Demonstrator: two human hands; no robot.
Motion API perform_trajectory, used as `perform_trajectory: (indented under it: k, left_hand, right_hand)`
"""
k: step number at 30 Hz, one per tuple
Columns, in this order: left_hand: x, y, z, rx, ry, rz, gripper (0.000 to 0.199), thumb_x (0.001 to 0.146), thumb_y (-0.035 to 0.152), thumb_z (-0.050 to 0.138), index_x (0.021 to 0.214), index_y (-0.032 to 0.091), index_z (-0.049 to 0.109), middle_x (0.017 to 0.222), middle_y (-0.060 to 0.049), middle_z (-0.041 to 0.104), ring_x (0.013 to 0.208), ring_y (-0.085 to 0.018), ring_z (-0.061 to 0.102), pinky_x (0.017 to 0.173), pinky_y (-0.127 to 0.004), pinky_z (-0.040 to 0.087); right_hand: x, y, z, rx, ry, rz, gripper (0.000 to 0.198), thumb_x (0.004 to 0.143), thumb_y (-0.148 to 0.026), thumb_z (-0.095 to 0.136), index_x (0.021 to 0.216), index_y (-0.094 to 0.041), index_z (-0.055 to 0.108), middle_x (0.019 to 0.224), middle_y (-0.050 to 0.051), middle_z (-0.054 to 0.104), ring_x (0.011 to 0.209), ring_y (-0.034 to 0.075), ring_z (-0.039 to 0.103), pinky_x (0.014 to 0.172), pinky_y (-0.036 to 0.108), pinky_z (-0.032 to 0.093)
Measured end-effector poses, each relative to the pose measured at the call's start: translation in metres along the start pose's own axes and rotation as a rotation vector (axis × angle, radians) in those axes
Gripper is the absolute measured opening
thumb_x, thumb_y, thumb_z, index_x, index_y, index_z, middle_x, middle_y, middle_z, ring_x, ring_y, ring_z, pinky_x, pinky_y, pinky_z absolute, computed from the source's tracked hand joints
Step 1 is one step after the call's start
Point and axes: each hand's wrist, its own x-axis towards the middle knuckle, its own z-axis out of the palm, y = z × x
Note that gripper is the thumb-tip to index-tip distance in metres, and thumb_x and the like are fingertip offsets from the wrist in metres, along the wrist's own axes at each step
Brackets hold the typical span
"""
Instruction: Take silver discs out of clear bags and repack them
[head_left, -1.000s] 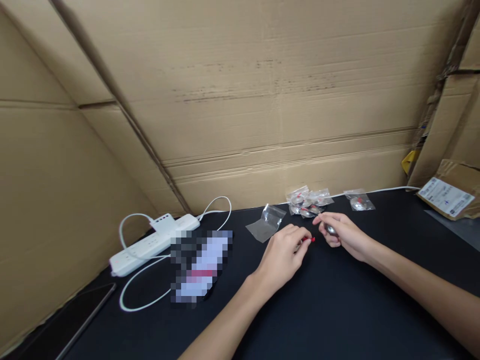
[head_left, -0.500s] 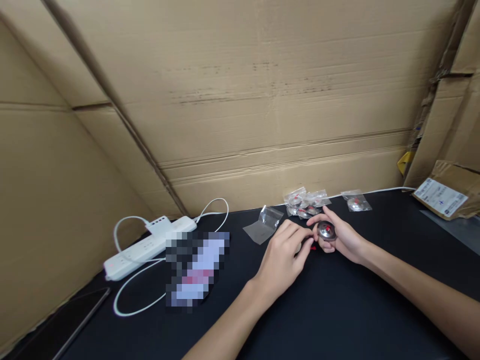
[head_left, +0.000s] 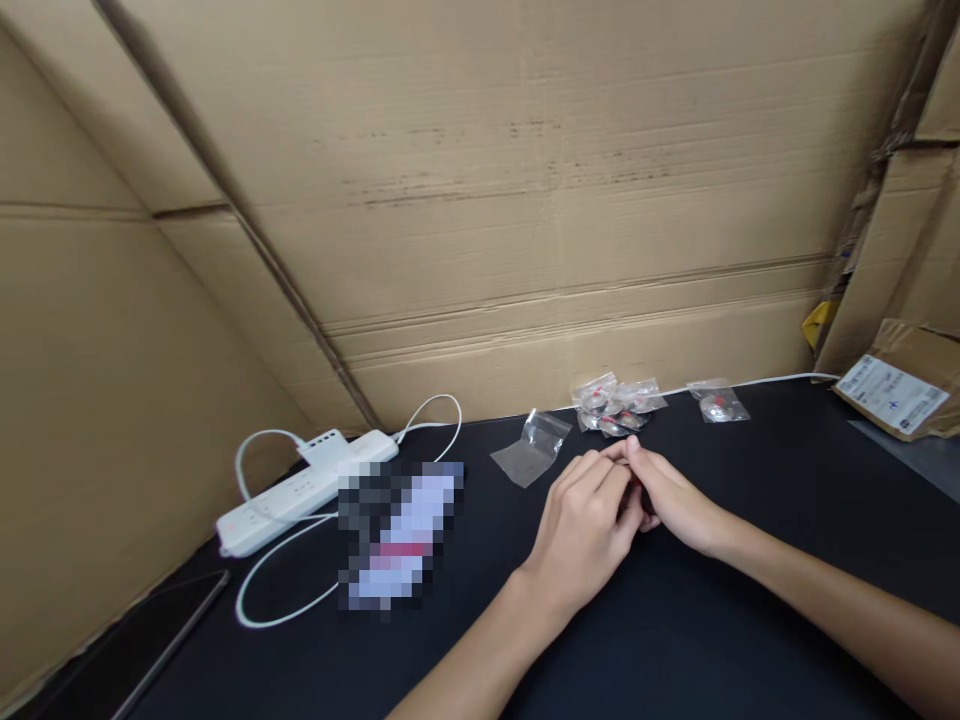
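Note:
My left hand (head_left: pixel 586 512) and my right hand (head_left: pixel 681 505) are brought together above the black table. Between them is a small domed metal disc with a red middle (head_left: pixel 637 485), nearly all hidden by the fingers. My right hand is closed around the disc, its thumb up against the left fingertips. The fingers of my left hand are curled in against it, and what they pinch cannot be seen. Behind the hands lies a pile of clear bags (head_left: pixel 615 405) holding similar silver discs with red parts. An opened clear bag (head_left: pixel 531 450) lies flat to their left.
One more bagged disc (head_left: pixel 718 402) lies at the back right, near a cardboard parcel (head_left: pixel 896 385) with a white label. On the left are a white power strip (head_left: pixel 289 505) with looping cables, a blurred-out object (head_left: pixel 405 535) and a dark tablet-like device (head_left: pixel 169 640). Cardboard walls (head_left: pixel 480 200) enclose the table.
My left hand has moved right and closed up against my right hand. The metal disc, plainly visible before in my right hand, is now mostly covered. The view has shifted slightly.

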Motion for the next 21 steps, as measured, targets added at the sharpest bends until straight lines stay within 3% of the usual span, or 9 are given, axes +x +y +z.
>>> perform_trajectory:
  k: [4, 7, 12, 17, 21]
  left_hand:
    - [0.004, 0.004, -0.001, -0.052, 0.008, -0.068, 0.014, 0.084, 0.012, 0.053, 0.071, 0.017, 0.052, 0.071, -0.003, 0.057, 0.068, -0.017, 0.05, 0.066, -0.031, 0.043]
    - [0.006, 0.006, -0.003, -0.15, 0.025, -0.13, 0.013, 0.082, 0.011, 0.053, 0.071, 0.017, 0.052, 0.067, 0.0, 0.053, 0.066, -0.015, 0.048, 0.064, -0.029, 0.042]
    - [0.007, 0.001, -0.012, -0.24, 0.091, -0.219, 0.011, 0.077, 0.008, 0.054, 0.073, 0.018, 0.054, 0.067, 0.001, 0.053, 0.066, -0.013, 0.051, 0.064, -0.026, 0.043]
    - [0.008, -0.01, -0.015, -0.183, 0.1, -0.265, 0.01, 0.076, 0.008, 0.055, 0.073, 0.018, 0.056, 0.069, 0.001, 0.054, 0.068, -0.013, 0.053, 0.066, -0.027, 0.043]
    - [0.006, -0.017, -0.011, -0.155, 0.052, -0.29, 0.008, 0.077, 0.01, 0.054, 0.075, 0.018, 0.056, 0.071, 0.001, 0.056, 0.069, -0.014, 0.054, 0.066, -0.027, 0.043]
  right_hand:
    - [-0.001, -0.002, 0.003, -0.047, 0.042, -0.023, 0.056, 0.085, -0.071, 0.042, 0.087, -0.017, 0.058, 0.064, -0.002, 0.048, 0.049, 0.008, 0.043, 0.04, 0.017, 0.036]
    - [0.001, -0.003, 0.002, -0.02, 0.045, -0.014, 0.053, 0.086, -0.068, 0.045, 0.078, -0.017, 0.055, 0.06, -0.003, 0.045, 0.045, 0.006, 0.04, 0.038, 0.016, 0.032]
    - [0.009, -0.004, -0.013, 0.135, 0.115, 0.061, 0.035, 0.086, -0.054, 0.053, 0.085, -0.019, 0.051, 0.057, -0.005, 0.05, 0.037, 0.005, 0.036, 0.034, 0.015, 0.021]
    - [0.014, -0.004, -0.037, 0.242, 0.217, 0.059, 0.017, 0.078, -0.027, 0.055, 0.085, -0.023, 0.04, 0.067, -0.001, 0.063, 0.041, 0.013, 0.05, 0.035, 0.022, 0.036]
    - [0.015, -0.005, -0.043, 0.192, 0.24, 0.071, 0.01, 0.078, -0.021, 0.053, 0.08, -0.021, 0.044, 0.07, 0.002, 0.065, 0.045, 0.013, 0.055, 0.041, 0.026, 0.043]
